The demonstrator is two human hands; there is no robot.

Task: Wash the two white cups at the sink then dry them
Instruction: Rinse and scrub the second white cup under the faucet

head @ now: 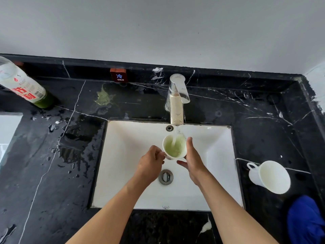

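A white cup [174, 147] with greenish liquid inside sits under the running stream from the chrome tap [176, 99], above the white sink [123, 173]. My left hand [151, 164] grips it at its left side, by the handle. My right hand [193, 161] presses flat against its right wall, fingers extended. The second white cup [270, 176] stands on the black counter to the right of the basin, handle pointing left, apart from both hands.
A blue cloth [306, 221] lies at the counter's front right. A bottle [22, 85] with red lettering stands at the back left. Water puddles [73, 148] cover the black marble left of the basin. A green stain [103, 97] and a cold label [119, 76] are behind it.
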